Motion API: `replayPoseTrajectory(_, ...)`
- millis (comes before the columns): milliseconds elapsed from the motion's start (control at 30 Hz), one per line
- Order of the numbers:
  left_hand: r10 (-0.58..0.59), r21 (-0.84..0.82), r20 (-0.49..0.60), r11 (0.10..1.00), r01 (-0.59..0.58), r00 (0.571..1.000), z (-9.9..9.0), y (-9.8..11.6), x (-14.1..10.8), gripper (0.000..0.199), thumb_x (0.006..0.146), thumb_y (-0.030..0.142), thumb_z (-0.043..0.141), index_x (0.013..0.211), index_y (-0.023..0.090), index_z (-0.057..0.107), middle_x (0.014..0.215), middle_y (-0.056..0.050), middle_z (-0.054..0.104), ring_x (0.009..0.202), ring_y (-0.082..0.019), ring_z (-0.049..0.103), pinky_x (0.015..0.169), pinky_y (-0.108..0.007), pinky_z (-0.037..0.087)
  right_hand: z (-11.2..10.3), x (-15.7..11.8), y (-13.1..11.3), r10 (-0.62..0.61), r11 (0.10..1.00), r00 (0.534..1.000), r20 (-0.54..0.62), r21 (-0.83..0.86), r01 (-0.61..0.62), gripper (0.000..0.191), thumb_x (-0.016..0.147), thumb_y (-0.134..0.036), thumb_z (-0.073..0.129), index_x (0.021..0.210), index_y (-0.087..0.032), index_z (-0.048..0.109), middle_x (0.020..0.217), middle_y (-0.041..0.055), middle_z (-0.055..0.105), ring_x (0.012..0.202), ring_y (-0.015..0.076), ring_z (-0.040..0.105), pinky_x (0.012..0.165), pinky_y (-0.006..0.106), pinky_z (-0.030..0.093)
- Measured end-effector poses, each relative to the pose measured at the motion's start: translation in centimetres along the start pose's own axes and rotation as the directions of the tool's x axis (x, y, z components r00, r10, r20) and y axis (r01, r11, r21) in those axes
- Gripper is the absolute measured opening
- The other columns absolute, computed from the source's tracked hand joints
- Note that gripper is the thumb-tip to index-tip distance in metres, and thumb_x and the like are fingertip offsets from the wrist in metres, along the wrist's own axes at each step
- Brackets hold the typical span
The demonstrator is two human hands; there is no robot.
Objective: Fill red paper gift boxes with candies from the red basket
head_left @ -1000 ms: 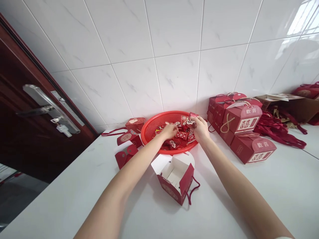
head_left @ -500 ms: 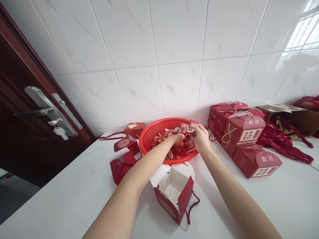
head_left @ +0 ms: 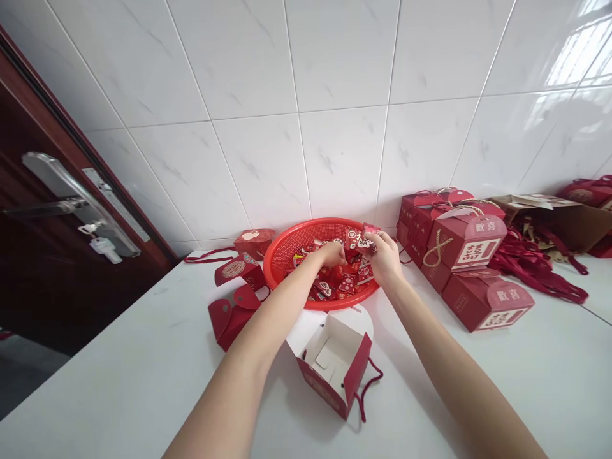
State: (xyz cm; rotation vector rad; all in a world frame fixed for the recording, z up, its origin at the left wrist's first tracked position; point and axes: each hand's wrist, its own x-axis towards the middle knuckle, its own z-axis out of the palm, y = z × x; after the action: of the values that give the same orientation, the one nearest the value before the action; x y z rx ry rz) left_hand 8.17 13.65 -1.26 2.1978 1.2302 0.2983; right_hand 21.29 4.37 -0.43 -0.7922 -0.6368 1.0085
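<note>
Spreading across the background, a white tiled wall (head_left: 344, 159) rises behind a white table (head_left: 157, 363), with a dark red door (head_left: 43, 274) at the left edge. Red gift boxes (head_left: 459, 248) are stacked against the wall on the right, some with rope handles. Just left of this stack sits a round red basket (head_left: 351, 303). Beyond the stack are a brown cardboard box (head_left: 574, 226) and a heap of dark red ribbons (head_left: 530, 264). An open box (head_left: 335, 357) with a white inside stands in front of the basket, between the forearms; more red boxes (head_left: 232, 315) lie left of the basket. The left hand (head_left: 333, 255) is over the basket, its fingers curled and tips hidden; I cannot tell whether it grips anything. The right hand (head_left: 382, 252), at the basket's right side, has its fingers closed around a small packet (head_left: 367, 242). Similar wrapped sweets (head_left: 348, 284) lie inside the basket.
</note>
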Motion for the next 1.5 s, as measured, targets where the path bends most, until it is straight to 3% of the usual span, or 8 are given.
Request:
replayPoseTrajectory(167, 0.051, -0.203, -0.135, 0.976, -0.078, 0.990, -1.4, 1.2, -0.7, 0.016, 0.070, 0.020, 0.072, 0.056, 0.016, 0.068, 0.054, 0.002, 0.062, 0.052, -0.012, 0.053, 0.053, -0.022, 0.041, 0.0, 0.3, 0.0, -0.013, 1.000, 1.000, 0.019, 0.004, 0.013, 0.029, 0.054, -0.035, 0.079, 0.066, -0.024, 0.055, 0.067, -0.0062, 0.060, 0.064, 0.0134, 0.059, 0.060, 0.026, 0.053)
replayPoseTrajectory(333, 0.036, -0.410, -0.344, 0.893, -0.185, 0.938, -2.7, 2.2, -2.8, 0.025, 0.088, 0.037, 0.063, 0.090, 0.013, 0.072, 0.080, -0.004, 0.072, 0.056, -0.011, 0.060, 0.054, -0.022, 0.048, 0.2, 0.1, -0.6, 0.006, 1.000, 0.994, 0.111, -0.015, -0.005, 0.032, 0.052, -0.036, 0.082, 0.066, -0.023, 0.056, 0.069, -0.0056, 0.062, 0.068, 0.0133, 0.060, 0.061, 0.025, 0.053)
replayPoseTrajectory(500, -0.023, -0.542, -0.441, 0.803, -0.245, 0.897, -2.6, 1.6, -7.4, 0.041, 0.084, 0.053, 0.068, 0.099, 0.015, 0.069, 0.087, -0.004, 0.071, 0.059, -0.012, 0.066, 0.058, -0.024, 0.055, 0.3, -0.8, -1.4, 0.061, 0.995, 0.970, 0.234, -0.088, -0.042, 0.038, 0.053, -0.041, 0.085, 0.071, -0.023, 0.057, 0.074, -0.0039, 0.064, 0.069, 0.0159, 0.063, 0.061, 0.030, 0.058)
replayPoseTrajectory(633, -0.067, -0.703, -0.431, 0.650, -0.289, 0.900, -1.8, 0.8, -10.9, 0.047, 0.069, 0.051, 0.082, 0.098, 0.017, 0.069, 0.089, -0.002, 0.071, 0.064, -0.014, 0.070, 0.066, -0.027, 0.059, 0.5, -1.5, -1.7, 0.072, 0.987, 0.952, 0.298, -0.160, -0.024, 0.040, 0.055, -0.045, 0.086, 0.074, -0.023, 0.059, 0.076, -0.0029, 0.064, 0.067, 0.0157, 0.061, 0.052, 0.028, 0.056)
replayPoseTrajectory(800, -0.071, -0.753, -0.472, 0.551, -0.360, 0.879, -0.8, 0.3, -12.3, 0.050, 0.063, 0.048, 0.086, 0.096, 0.015, 0.068, 0.092, -0.004, 0.072, 0.072, -0.016, 0.072, 0.075, -0.033, 0.061, 0.7, -2.0, -1.4, 0.058, 0.970, 0.946, 0.320, -0.242, 0.022, 0.040, 0.057, -0.047, 0.087, 0.073, -0.023, 0.059, 0.076, -0.0023, 0.063, 0.072, 0.0174, 0.060, 0.052, 0.029, 0.059)
replayPoseTrajectory(1000, -0.006, -0.728, -0.455, 0.579, -0.367, 0.891, -0.4, 0.3, -12.2, 0.048, 0.068, 0.047, 0.083, 0.101, 0.015, 0.068, 0.106, -0.008, 0.073, 0.080, -0.018, 0.073, 0.082, -0.036, 0.061, 1.0, -2.7, -1.2, 0.119, 0.953, 0.919, 0.377, -0.302, 0.000, 0.039, 0.058, -0.046, 0.088, 0.072, -0.022, 0.060, 0.072, -0.0017, 0.064, 0.068, 0.0181, 0.062, 0.053, 0.031, 0.060)
replayPoseTrajectory(1333, 0.059, -0.643, -0.464, 0.664, -0.381, 0.884, -0.3, 0.0, -12.2, 0.040, 0.074, 0.045, 0.076, 0.102, 0.016, 0.070, 0.111, -0.007, 0.072, 0.067, -0.011, 0.065, 0.069, -0.028, 0.057, 1.3, -3.5, -1.3, 0.183, 0.957, 0.867, 0.464, -0.284, -0.050, 0.039, 0.053, -0.038, 0.093, 0.079, -0.021, 0.069, 0.078, -0.0009, 0.071, 0.071, 0.0170, 0.067, 0.056, 0.027, 0.058)
replayPoseTrajectory(1500, 0.159, -0.582, -0.463, 0.688, -0.434, 0.872, -0.5, 0.3, -12.6, 0.036, 0.078, 0.045, 0.073, 0.100, 0.017, 0.072, 0.111, -0.006, 0.069, 0.061, -0.008, 0.061, 0.065, -0.026, 0.056, 1.0, -3.3, -1.7, 0.243, 0.954, 0.830, 0.503, -0.281, -0.109, 0.035, 0.050, -0.033, 0.093, 0.075, -0.020, 0.073, 0.074, -0.0011, 0.072, 0.066, 0.0163, 0.067, 0.054, 0.026, 0.056)
